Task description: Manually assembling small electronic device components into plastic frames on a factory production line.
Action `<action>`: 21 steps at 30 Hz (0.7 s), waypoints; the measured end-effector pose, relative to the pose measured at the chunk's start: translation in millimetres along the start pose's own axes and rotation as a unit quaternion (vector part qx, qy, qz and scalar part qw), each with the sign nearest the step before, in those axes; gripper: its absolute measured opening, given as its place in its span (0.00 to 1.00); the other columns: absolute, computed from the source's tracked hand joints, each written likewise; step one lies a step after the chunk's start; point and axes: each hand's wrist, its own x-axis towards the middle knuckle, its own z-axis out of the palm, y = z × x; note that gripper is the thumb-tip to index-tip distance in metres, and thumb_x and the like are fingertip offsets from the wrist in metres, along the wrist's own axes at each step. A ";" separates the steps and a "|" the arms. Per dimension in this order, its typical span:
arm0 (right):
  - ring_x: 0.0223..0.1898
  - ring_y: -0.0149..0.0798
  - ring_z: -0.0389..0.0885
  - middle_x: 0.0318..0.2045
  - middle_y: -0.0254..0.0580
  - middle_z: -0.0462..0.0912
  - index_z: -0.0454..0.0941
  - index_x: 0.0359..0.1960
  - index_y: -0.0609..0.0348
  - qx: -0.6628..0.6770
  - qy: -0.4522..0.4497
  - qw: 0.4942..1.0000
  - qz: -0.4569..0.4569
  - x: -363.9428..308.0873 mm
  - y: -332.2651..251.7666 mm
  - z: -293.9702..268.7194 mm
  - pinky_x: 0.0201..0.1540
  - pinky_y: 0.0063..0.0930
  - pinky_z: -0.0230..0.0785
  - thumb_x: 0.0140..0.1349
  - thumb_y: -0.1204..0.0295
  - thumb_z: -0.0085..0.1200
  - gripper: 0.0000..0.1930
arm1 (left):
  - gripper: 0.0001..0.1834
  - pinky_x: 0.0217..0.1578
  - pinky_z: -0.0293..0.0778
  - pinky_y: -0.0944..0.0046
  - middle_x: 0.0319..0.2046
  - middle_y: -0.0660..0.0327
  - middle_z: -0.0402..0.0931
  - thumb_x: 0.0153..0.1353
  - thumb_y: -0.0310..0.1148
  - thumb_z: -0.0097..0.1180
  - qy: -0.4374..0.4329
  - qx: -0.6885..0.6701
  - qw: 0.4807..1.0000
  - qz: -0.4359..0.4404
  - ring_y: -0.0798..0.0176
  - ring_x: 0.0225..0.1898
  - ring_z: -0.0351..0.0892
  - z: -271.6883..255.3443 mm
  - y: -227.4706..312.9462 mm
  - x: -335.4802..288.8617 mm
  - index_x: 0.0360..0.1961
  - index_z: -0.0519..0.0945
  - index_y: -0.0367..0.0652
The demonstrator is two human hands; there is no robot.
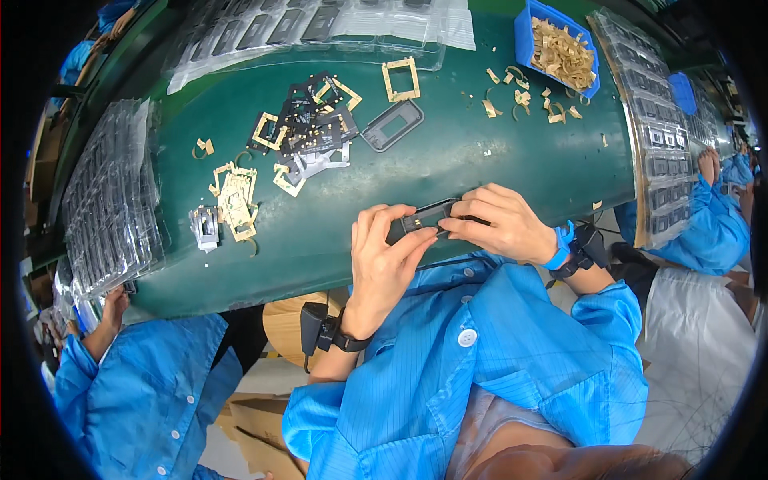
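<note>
My left hand (pixel 382 260) and my right hand (pixel 500 224) together hold a small dark rectangular frame part (pixel 424 218) just above the near edge of the green table (pixel 480 160). Fingertips of both hands pinch it from either side. On the table beyond lies a pile of dark frame parts (pixel 316 132) mixed with tan paper frames, and one grey rectangular frame (pixel 393 126) apart from it. Another tan paper frame (pixel 400 78) sits farther back.
A blue bin (pixel 524 36) of tan scraps stands at the back right. Clear plastic trays are stacked at the left (pixel 108 200), along the back (pixel 320 24) and at the right (pixel 660 136). Tan scraps (pixel 234 204) lie left. Persons in blue coats sit at both sides.
</note>
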 end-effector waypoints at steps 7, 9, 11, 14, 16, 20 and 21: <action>0.34 0.36 0.78 0.33 0.34 0.79 0.83 0.39 0.55 -0.025 0.047 0.999 -0.006 -7.3 0.2 4.4 0.33 0.28 0.70 0.46 0.74 0.63 0.15 | 0.12 0.44 0.70 0.55 0.45 0.60 0.77 0.43 0.28 0.70 0.008 0.050 0.998 0.045 0.51 0.46 0.73 0.2 0.3 -2.8 0.32 0.88 0.52; 0.33 0.36 0.78 0.33 0.34 0.79 0.84 0.38 0.56 -0.028 0.056 0.998 -0.008 -7.5 -0.7 5.6 0.32 0.28 0.70 0.46 0.74 0.63 0.14 | 0.12 0.44 0.70 0.55 0.45 0.60 0.77 0.43 0.28 0.70 0.006 0.052 0.998 0.048 0.51 0.46 0.73 0.3 0.0 -2.6 0.33 0.87 0.52; 0.33 0.36 0.78 0.33 0.35 0.80 0.84 0.37 0.56 -0.025 0.064 0.998 -0.011 -7.5 -0.9 7.3 0.32 0.28 0.70 0.46 0.75 0.63 0.13 | 0.12 0.43 0.70 0.55 0.45 0.60 0.77 0.44 0.28 0.70 0.005 0.053 0.997 0.049 0.51 0.46 0.73 0.7 -0.2 -2.6 0.33 0.87 0.52; 0.33 0.36 0.79 0.33 0.35 0.80 0.84 0.37 0.56 -0.025 0.066 0.997 -0.012 -7.6 -1.5 8.6 0.32 0.28 0.70 0.46 0.75 0.62 0.13 | 0.12 0.43 0.70 0.56 0.45 0.60 0.77 0.44 0.28 0.69 -0.001 0.053 0.998 0.042 0.51 0.47 0.73 -0.9 1.7 -2.7 0.33 0.87 0.52; 0.33 0.36 0.79 0.33 0.35 0.80 0.84 0.37 0.56 -0.027 0.065 0.997 -0.012 -7.6 -1.3 8.7 0.32 0.28 0.70 0.46 0.75 0.62 0.13 | 0.12 0.42 0.69 0.56 0.45 0.60 0.76 0.44 0.28 0.69 -0.003 0.055 0.998 0.041 0.52 0.47 0.73 -0.8 2.3 -2.2 0.33 0.86 0.52; 0.34 0.36 0.78 0.34 0.35 0.80 0.84 0.36 0.55 -0.019 0.073 0.997 -0.008 -9.1 -1.3 11.8 0.32 0.28 0.69 0.46 0.74 0.62 0.12 | 0.11 0.43 0.68 0.56 0.46 0.60 0.76 0.45 0.28 0.69 -0.006 0.059 0.998 0.035 0.52 0.48 0.73 1.5 3.9 -3.0 0.33 0.86 0.51; 0.34 0.36 0.78 0.34 0.35 0.80 0.84 0.36 0.55 -0.018 0.073 0.997 -0.008 -8.9 -1.9 11.9 0.32 0.28 0.69 0.46 0.74 0.62 0.12 | 0.11 0.43 0.67 0.56 0.46 0.60 0.75 0.45 0.28 0.69 -0.006 0.057 0.998 0.030 0.52 0.48 0.73 1.8 4.6 -2.7 0.33 0.85 0.51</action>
